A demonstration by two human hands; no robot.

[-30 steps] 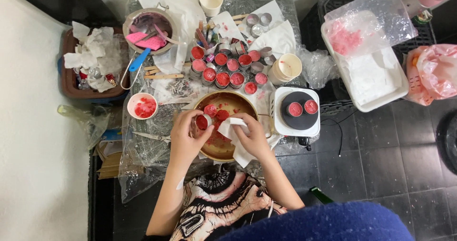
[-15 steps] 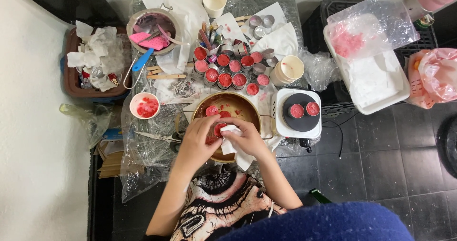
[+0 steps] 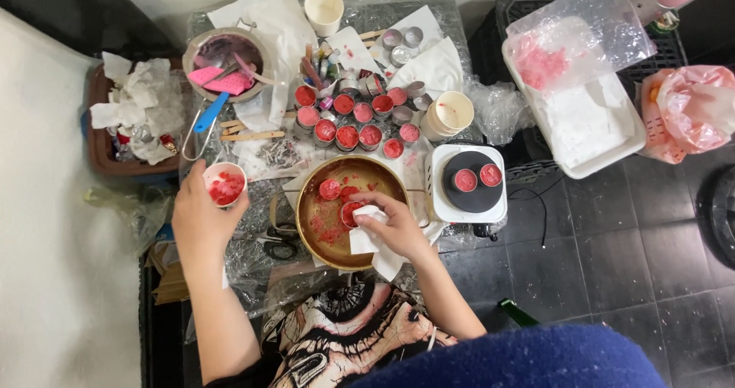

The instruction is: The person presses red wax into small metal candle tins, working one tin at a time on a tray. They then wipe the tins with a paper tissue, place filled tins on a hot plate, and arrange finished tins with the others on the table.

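My left hand [image 3: 200, 213] is out to the left with its fingers wrapped around the near side of a small white cup [image 3: 224, 184] that holds red wax bits. Over the brass pan [image 3: 315, 235], my right hand [image 3: 396, 227] presses a white tissue [image 3: 363, 240] against a small tin of red wax [image 3: 351, 213]. Another wax-filled tin [image 3: 330, 189] lies in the pan, along with red smears.
Several tins of red wax [image 3: 354, 118] are clustered behind the pan. A white hot plate [image 3: 468, 183] carrying two tins stands to the right. Scissors [image 3: 269, 242] lie left of the pan. Also around are a metal pot [image 3: 222, 57], a tray of crumpled tissues [image 3: 126, 120] and a white tray [image 3: 582, 120].
My left hand let go of the tin over the pan and moved left to the white cup. My right hand stays over the pan with the tissue and tin.
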